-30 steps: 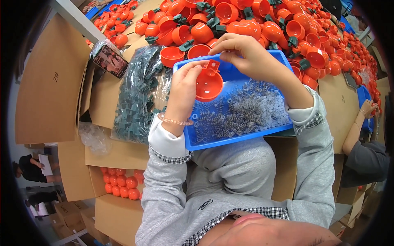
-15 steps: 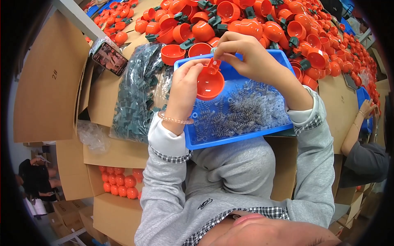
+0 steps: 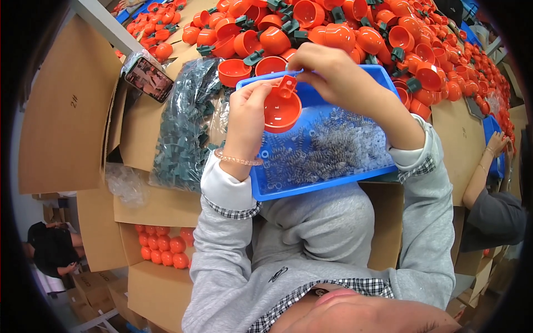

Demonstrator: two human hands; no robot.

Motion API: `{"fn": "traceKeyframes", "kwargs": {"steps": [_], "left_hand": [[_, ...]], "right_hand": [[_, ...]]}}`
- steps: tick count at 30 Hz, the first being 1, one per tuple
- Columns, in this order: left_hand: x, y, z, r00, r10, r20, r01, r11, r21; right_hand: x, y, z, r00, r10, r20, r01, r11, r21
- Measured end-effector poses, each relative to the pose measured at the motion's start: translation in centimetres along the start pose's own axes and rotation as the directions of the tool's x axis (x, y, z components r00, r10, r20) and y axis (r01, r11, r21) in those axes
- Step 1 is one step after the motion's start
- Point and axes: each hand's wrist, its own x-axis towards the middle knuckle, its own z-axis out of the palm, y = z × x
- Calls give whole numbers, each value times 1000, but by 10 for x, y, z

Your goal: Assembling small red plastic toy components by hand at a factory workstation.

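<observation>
Seeing red cups (image 3: 338, 36) heaped beyond the blue tray (image 3: 288, 192) and bagged green parts (image 3: 183, 133) to its left, seemingly for easy reach. Gripping one red cup (image 3: 282, 114) by its side above tray's left part with left hand (image 3: 248, 108), mouth facing up, apparently to leave its tab (image 3: 287, 86) exposed. Bending right hand (image 3: 333, 72) just beside that tab, over tray's far edge, can't tell if pinching anything, clear of loose springs (image 3: 333, 149) inside tray.
</observation>
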Motion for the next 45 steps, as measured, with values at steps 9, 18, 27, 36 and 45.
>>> {"fn": "traceKeyframes", "kwargs": {"steps": [9, 18, 27, 36, 45], "left_hand": [[2, -2, 3, 1000, 15, 26, -15, 1000, -6], [-2, 0, -5, 1000, 2, -4, -2, 996, -88], [10, -6, -1, 993, 100, 59, -100, 995, -13], [2, -11, -9, 996, 37, 79, -18, 974, -226], [-53, 34, -34, 993, 75, 95, -26, 900, -436]], "right_hand": [[-1, 8, 10, 994, 30, -107, -8, 980, 199], [3, 2, 21, 995, 48, -91, -24, 969, 247], [-2, 5, 7, 971, 68, -229, -21, 979, 201], [5, 15, 21, 978, 156, -140, -74, 881, 467], [49, 14, 58, 979, 114, -167, -51, 939, 340]]}}
